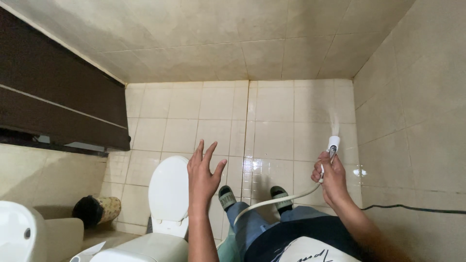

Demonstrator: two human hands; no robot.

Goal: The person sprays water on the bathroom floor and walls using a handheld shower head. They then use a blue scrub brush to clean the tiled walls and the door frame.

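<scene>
My right hand (332, 177) grips a white hand-held spray nozzle (333, 144) at the right, and a fan of water shoots from its tip onto the cream floor tiles (286, 121). Its white hose (276, 200) curves down and left past my legs. My left hand (202, 173) hovers open in the air, fingers spread, beside the white toilet with its lid shut (168, 189), and holds nothing. My feet in dark green sandals (226, 196) stand on the wet tiles below.
A dark door (53, 92) fills the left. A patterned waste bin with a black liner (97, 209) stands in the left corner. A white basin (17, 237) shows at bottom left. Tiled walls close in on the right, with a black cable (412, 209) along one.
</scene>
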